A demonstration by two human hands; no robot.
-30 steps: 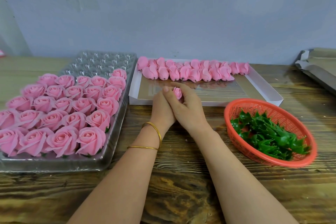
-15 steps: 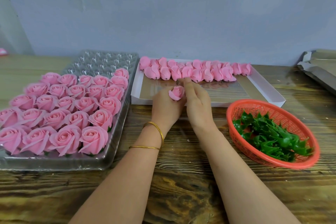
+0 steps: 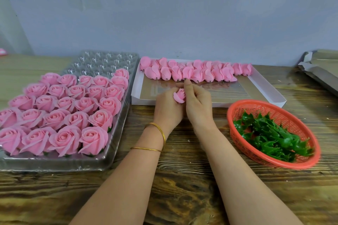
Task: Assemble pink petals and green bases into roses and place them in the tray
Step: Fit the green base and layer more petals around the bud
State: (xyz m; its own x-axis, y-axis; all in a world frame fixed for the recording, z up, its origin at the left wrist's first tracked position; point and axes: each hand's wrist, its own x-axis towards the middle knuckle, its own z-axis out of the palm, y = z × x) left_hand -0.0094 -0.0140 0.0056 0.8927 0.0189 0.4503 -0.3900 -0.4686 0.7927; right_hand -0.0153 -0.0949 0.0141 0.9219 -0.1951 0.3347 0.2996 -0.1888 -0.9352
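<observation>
Head view showed a small pink rose bud point(image 3: 179, 96) held above the near edge of a shallow white cardboard box point(image 3: 272, 96), between both hands. The left hand point(image 3: 167, 108) curled its fingers round the bud from the left; the right hand point(image 3: 198, 105) closed against the bud's other side, forefinger raised along it and the rest curled. Two thin gold bangles point(image 3: 158, 130) circled the left wrist. A row of loose pink petal buds point(image 3: 192, 73) lay along the box's far side. On the left, a clear plastic compartment tray point(image 3: 115, 153) held finished pink roses point(image 3: 73, 106), its far rows unfilled. On the right, an orange plastic mesh basket point(image 3: 274, 163) held green plastic bases point(image 3: 270, 134). Everything rested on a wooden tabletop point(image 3: 182, 188).
</observation>
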